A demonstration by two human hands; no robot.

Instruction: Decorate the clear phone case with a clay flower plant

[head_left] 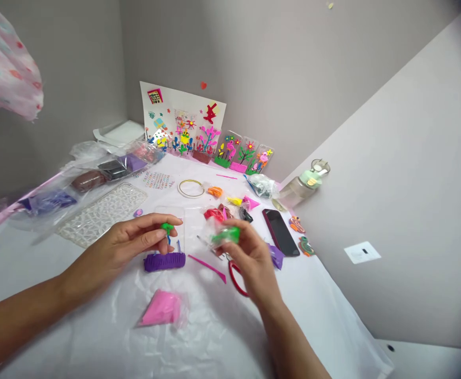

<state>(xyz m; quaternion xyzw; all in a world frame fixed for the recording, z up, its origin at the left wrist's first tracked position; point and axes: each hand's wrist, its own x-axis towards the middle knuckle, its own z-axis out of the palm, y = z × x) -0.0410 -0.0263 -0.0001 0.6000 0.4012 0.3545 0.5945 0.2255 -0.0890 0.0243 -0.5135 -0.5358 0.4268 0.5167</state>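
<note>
My left hand [139,235] pinches a small piece of green clay [167,227] between thumb and fingers. It hovers over a clear panel with a ridged purple clay strip [164,261] along its lower edge and thin blue clay stems above. My right hand [252,252], slightly blurred, is closed on a plastic bag of green clay [226,235]. Just below that hand lie red-handled scissors [236,279], partly hidden by it. A pink modelling tool [208,268] rests between the hands. Nearer me sits a bag of pink clay [161,308].
A phone [281,232] and a bottle [303,184] stand to the right. Bags of clay [88,180] and a textured clear sheet [104,213] lie at left. Decorated clear panels [246,153] and a decorated white sheet [163,113] lean on the back wall.
</note>
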